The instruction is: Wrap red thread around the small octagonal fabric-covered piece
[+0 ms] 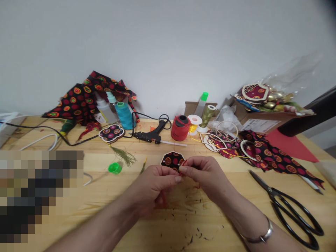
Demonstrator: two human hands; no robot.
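Note:
Both hands meet over the middle of the table, fingertips pinched together on a thin red cord. My left hand is closed on it, thumb pressed to the index finger. My right hand pinches the same cord just beside, with a loose end hanging below its fingers. Right behind the fingertips lies an octagonal piece of dark patterned fabric in a pale frame, partly covered by the hands. Whether the cord is joined to it I cannot tell.
A black glue gun lies behind, beside a red thread spool and a teal thread cone. Large black scissors rest at the right. A green cap and a tasselled fabric piece sit left. Patterned cloth lies right.

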